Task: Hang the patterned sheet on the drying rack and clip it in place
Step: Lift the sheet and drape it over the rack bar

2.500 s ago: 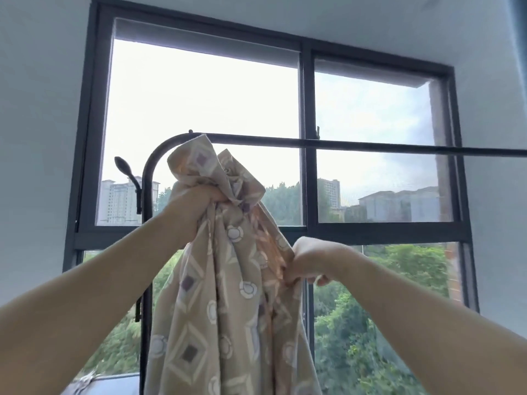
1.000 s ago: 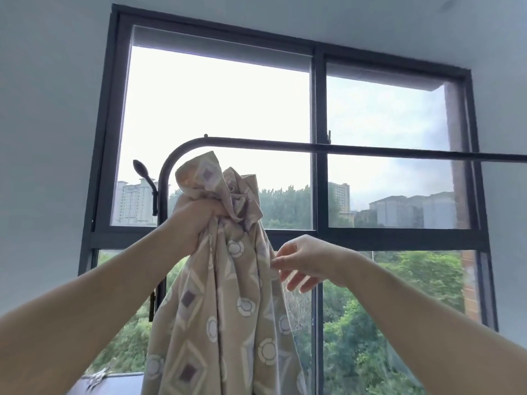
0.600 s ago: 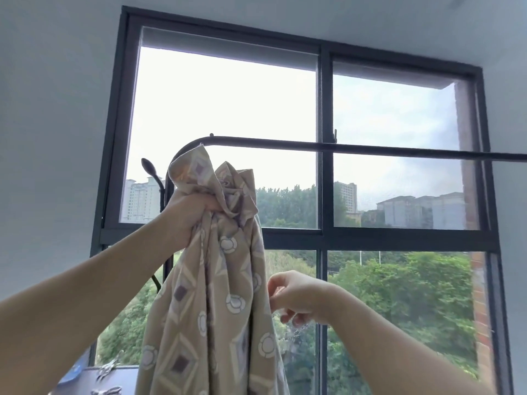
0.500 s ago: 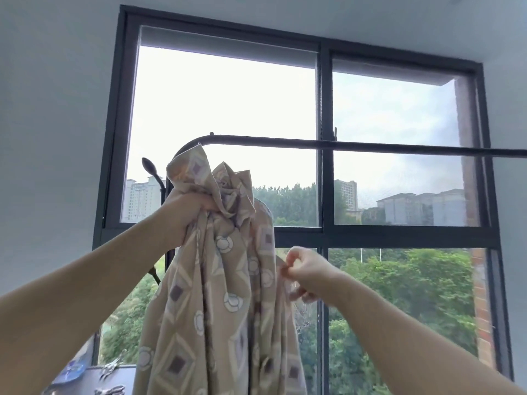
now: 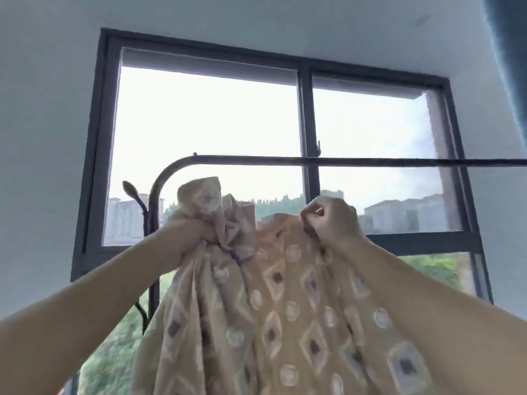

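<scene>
Head view shows two bare hands and one patterned sheet [image 5: 285,309]. One left hand [image 5: 196,232] is closed tight around a bunched-up part of the sheet. One right hand [image 5: 328,220] pinches the sheet's top edge, and the cloth spreads out between the two hands. One dark drying rack bar [image 5: 370,161] runs across above the sheet, not touching it. One big window [image 5: 305,109] is behind

Drying rack [image 5: 370,161]: dark metal, horizontal top bar curving down at its left end into an upright post; bar bare, patterned sheet [image 5: 285,309] held below it, not touching.
</scene>
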The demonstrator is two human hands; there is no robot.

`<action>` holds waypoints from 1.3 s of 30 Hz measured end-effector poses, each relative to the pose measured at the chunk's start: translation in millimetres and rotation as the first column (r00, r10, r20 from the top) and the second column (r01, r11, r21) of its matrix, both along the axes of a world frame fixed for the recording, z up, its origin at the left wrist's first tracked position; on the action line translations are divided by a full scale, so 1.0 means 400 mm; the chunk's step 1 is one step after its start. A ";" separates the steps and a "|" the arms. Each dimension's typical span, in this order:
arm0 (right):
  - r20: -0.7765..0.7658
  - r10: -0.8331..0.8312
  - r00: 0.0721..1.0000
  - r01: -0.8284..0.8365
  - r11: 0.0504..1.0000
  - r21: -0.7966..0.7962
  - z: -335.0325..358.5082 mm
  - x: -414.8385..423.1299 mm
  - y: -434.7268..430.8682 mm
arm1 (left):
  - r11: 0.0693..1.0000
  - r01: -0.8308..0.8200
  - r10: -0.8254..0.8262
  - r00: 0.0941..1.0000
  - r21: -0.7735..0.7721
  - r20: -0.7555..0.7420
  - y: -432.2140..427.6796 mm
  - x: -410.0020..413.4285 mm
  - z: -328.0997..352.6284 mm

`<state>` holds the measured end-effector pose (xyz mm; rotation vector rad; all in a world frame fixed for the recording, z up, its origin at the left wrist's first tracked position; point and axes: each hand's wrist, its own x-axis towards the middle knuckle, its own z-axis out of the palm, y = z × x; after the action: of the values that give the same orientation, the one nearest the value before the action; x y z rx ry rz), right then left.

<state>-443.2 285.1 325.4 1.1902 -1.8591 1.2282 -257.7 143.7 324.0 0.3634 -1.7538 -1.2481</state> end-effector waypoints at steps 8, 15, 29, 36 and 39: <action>0.072 0.524 0.848 -0.522 0.851 -0.048 0.034 0.123 -0.001 | 0.897 0.433 -0.441 0.880 0.086 0.174 0.096 -0.053 -0.020; 0.515 0.449 0.730 -0.621 0.750 0.227 -0.002 0.055 0.043 | 0.945 0.314 -0.323 0.938 0.087 0.126 0.087 -0.064 -0.007; -0.120 -0.082 0.989 0.038 0.942 -0.333 0.077 -0.029 0.142 | 0.999 -0.027 0.035 0.972 0.038 -0.233 -0.021 0.012 0.096; 0.003 -0.094 0.996 0.087 0.909 -0.408 0.024 -0.062 0.144 | 1.000 -0.003 0.004 0.973 0.004 -0.232 0.024 -0.021 0.027; 0.129 0.174 0.976 -0.109 0.909 -0.402 0.049 -0.016 0.118 | 1.000 -0.015 0.019 0.978 0.019 -0.209 0.042 -0.060 0.041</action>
<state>-449.5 332.2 345.2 1.0371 -1.5494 1.7314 -281.6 160.7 340.3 0.2464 -1.5581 -1.2429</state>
